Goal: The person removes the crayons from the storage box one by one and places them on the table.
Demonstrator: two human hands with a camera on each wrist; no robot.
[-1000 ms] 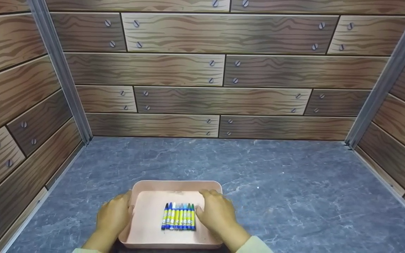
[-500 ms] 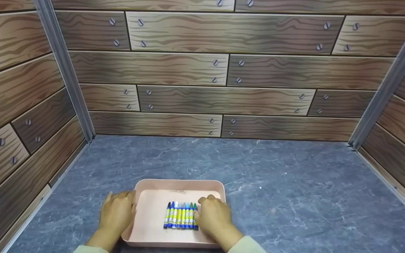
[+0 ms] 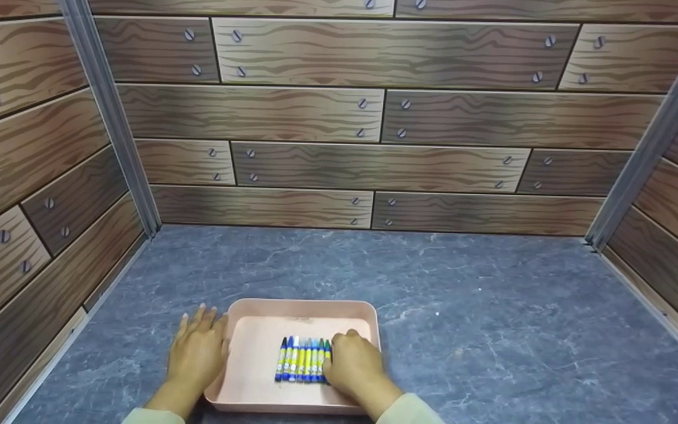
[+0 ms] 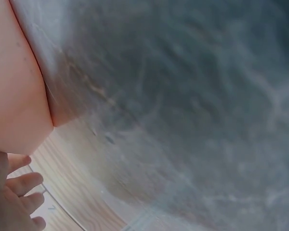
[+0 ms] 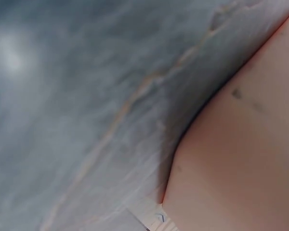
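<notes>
1. Walls (image 3: 298, 53): wood-plank pattern, standing along the desk's far, left and right edges.
2. Desk (image 3: 504, 324): blue-grey, marbled. Carries the lot.
3. Tray (image 3: 251, 347): pink, shallow, on the desk's near side, left of centre. Its far edge runs about parallel to the desk's far edge. Looks like thin plastic: probably light, stiff, a bit slippery. Best hold is likely the two side walls, kept level.
4. Left hand (image 3: 196, 350): at the tray's left wall, looks to be against it. Fingers (image 4: 26, 184) straight, slightly apart, clamped on nothing.
5. Right hand (image 3: 355, 362): inside the tray's right edge, at the row's right end. Fingers bent; tips hidden, so can't tell whether they pinch anything. Right wrist view doesn't help.
6. Crayons (image 3: 303, 359): one flat row, about mid-tray. Tips toward the tray's far edge, long axes front to back. Likely light, smooth, prone to roll, snappable; take each round its yellow wrapper.
</notes>
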